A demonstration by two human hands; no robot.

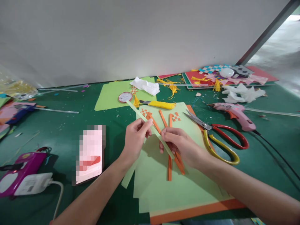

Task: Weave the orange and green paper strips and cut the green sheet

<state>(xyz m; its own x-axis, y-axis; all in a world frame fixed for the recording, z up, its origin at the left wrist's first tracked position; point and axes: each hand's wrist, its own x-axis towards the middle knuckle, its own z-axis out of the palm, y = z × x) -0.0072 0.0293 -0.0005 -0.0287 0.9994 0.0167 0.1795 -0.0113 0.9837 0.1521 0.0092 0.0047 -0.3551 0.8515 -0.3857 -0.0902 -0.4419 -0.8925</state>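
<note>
Handheld strip [135, 109] and perhaps yellow-filled bag [20, 87].

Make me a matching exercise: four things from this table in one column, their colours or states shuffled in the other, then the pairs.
1. Pale green strip
2. Utility knife
3. Scissors
4. Glue gun on the right

A. Pink body, black cord
B. Pinched by the fingers of the left hand
C. One red handle loop, one yellow
D. Wholly yellow handle

Pairs: 1-B, 2-D, 3-C, 4-A
</note>
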